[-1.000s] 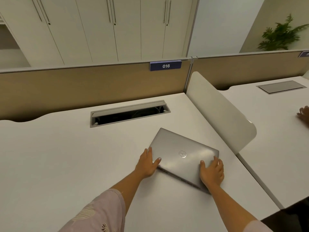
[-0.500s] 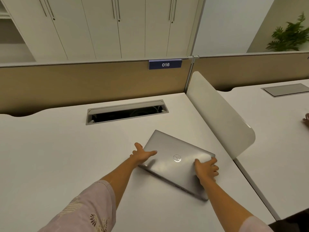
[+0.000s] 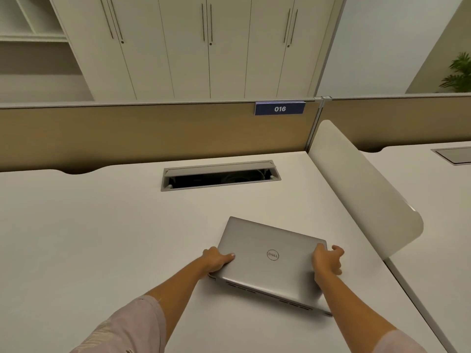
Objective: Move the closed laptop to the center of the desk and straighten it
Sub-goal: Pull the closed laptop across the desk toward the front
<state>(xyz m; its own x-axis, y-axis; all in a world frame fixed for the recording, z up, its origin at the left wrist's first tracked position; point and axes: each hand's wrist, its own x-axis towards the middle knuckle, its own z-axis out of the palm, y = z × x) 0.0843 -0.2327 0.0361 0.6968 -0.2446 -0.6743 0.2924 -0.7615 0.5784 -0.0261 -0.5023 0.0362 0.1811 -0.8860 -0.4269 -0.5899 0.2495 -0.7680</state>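
Closed laptop [image 3: 270, 261] sat skewed on desk [image 3: 102, 225], right of center, near the divider [image 3: 362, 189]. Left hand [image 3: 216, 261] grip clamped its left edge, right hand [image 3: 327, 262] its right edge.

Laptop [image 3: 270, 258] on desk [image 3: 102, 238], right of center

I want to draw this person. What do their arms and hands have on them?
Both forearms are bare, and the left hand and right hand wear no gloves. I see no rings, watch or bracelets. The left sleeve is short, loose and pale pink with a faint light pattern. Only a corner of the right sleeve shows, also pale pink.
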